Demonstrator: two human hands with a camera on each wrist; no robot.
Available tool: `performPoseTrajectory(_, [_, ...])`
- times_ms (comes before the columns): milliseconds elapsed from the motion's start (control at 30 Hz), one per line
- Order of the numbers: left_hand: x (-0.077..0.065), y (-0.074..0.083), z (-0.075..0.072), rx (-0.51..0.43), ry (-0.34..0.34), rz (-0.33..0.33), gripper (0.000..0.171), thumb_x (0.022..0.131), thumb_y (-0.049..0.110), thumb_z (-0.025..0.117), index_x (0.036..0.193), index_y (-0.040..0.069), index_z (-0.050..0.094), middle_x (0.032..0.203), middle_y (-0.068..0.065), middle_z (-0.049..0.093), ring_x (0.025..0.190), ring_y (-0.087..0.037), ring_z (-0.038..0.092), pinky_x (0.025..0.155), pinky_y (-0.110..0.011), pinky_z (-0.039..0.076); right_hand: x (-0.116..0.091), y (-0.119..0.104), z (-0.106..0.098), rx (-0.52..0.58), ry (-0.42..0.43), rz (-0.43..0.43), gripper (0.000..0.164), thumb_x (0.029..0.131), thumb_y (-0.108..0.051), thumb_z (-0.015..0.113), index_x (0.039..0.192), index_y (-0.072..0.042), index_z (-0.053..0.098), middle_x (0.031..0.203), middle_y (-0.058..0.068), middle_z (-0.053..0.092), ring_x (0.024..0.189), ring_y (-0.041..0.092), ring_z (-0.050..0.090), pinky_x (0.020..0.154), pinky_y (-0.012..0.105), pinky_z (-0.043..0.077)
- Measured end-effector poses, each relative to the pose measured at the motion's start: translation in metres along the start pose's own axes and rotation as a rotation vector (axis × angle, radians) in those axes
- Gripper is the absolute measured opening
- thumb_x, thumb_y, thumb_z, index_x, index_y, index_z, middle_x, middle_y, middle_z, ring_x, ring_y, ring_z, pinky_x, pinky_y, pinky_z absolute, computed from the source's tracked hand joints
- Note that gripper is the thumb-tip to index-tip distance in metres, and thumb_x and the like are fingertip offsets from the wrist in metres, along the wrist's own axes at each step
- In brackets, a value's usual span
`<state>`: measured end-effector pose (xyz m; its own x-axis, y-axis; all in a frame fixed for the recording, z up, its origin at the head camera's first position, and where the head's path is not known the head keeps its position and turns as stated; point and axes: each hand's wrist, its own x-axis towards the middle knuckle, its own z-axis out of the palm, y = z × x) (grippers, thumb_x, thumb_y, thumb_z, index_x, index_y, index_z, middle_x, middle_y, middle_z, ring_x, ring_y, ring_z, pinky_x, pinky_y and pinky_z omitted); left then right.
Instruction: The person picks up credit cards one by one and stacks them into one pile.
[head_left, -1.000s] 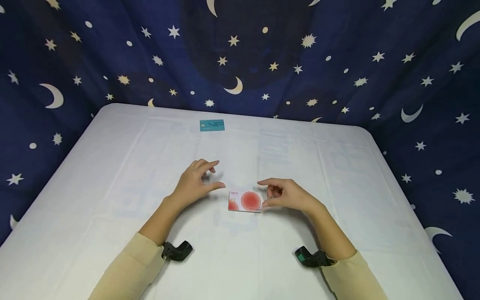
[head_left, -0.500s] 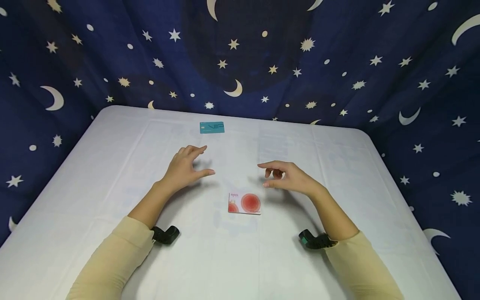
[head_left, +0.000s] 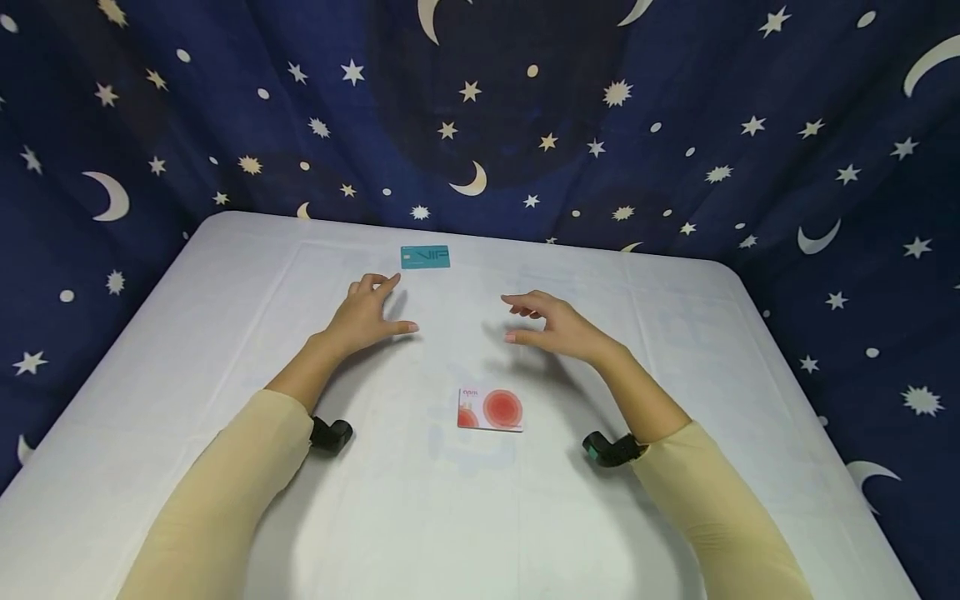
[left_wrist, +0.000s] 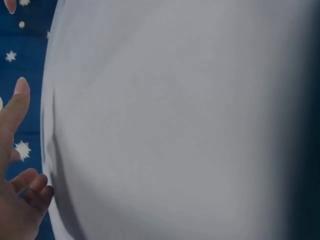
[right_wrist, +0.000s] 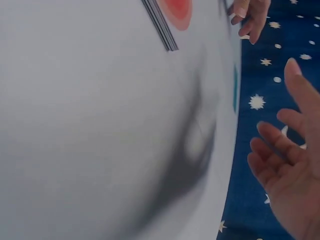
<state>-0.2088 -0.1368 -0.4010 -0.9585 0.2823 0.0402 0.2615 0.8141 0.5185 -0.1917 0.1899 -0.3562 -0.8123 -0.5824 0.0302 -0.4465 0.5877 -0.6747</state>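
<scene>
Two hands above the table (head_left: 150, 350), holding nothing.
Left hand (head_left: 365, 318) and right hand (head_left: 553, 327) hover with fingers loosely spread, between teal card (head_left: 425, 257) and red card (head_left: 491, 408).

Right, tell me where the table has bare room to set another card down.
The white table is bare along both outer sides and along the near edge. More room lies between the white card with red circles and the teal card at the far edge, though both hands hover there.

left hand (head_left: 365, 318), right hand (head_left: 553, 327), fingers relaxed, empty
</scene>
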Motion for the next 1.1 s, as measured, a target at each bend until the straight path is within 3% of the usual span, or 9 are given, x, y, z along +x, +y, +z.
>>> performPoseTrajectory(133, [0.012, -0.001, 0.004, -0.031, -0.061, -0.08, 0.102, 0.074, 0.046, 0.077, 0.149, 0.004, 0.023, 0.143, -0.026, 0.031, 0.126, -0.041, 0.034, 0.104, -0.052, 0.033, 0.023, 0.006, 0.002, -0.086, -0.029, 0.046, 0.066, 0.083, -0.029, 0.072, 0.14, -0.006, 0.046, 0.127, 0.019, 0.052, 0.117, 0.034, 0.049, 0.091, 0.05, 0.043])
performPoseTrajectory(300, [0.03, 0.003, 0.003, 0.073, -0.151, -0.127, 0.11, 0.069, 0.047, 0.081, 0.151, 0.005, 0.02, 0.145, -0.023, 0.028, 0.123, -0.041, 0.033, 0.104, -0.051, 0.031, 0.053, 0.013, 0.007, -0.171, -0.085, 0.119, 0.074, 0.084, -0.037, 0.07, 0.144, -0.007, 0.038, 0.13, 0.018, 0.048, 0.118, 0.03, 0.048, 0.097, 0.046, 0.04])
performPoseTrajectory(533, [0.061, 0.009, 0.004, 0.178, -0.177, -0.178, 0.107, 0.075, 0.057, 0.071, 0.153, 0.014, 0.013, 0.138, -0.019, 0.031, 0.111, -0.037, 0.045, 0.091, -0.049, 0.042, 0.082, 0.019, 0.017, -0.222, -0.116, 0.19, 0.078, 0.087, -0.044, 0.063, 0.149, -0.009, 0.029, 0.128, 0.018, 0.049, 0.118, 0.03, 0.044, 0.103, 0.045, 0.034])
performPoseTrajectory(800, [0.063, 0.006, -0.001, 0.165, -0.214, -0.257, 0.114, 0.071, 0.058, 0.074, 0.153, 0.017, 0.007, 0.142, -0.023, 0.027, 0.123, -0.036, 0.04, 0.094, -0.054, 0.039, 0.107, 0.024, 0.031, -0.358, -0.114, 0.294, 0.084, 0.086, -0.054, 0.059, 0.151, -0.017, 0.023, 0.128, 0.017, 0.042, 0.112, 0.029, 0.043, 0.099, 0.045, 0.037])
performPoseTrajectory(1100, [0.056, 0.0, -0.004, 0.135, -0.249, -0.281, 0.117, 0.071, 0.057, 0.074, 0.153, 0.018, 0.0, 0.143, -0.025, 0.024, 0.13, -0.039, 0.033, 0.099, -0.058, 0.034, 0.116, 0.019, 0.05, -0.555, -0.131, 0.269, 0.083, 0.086, -0.07, 0.04, 0.152, -0.024, 0.02, 0.121, 0.015, 0.045, 0.1, 0.027, 0.046, 0.09, 0.04, 0.039])
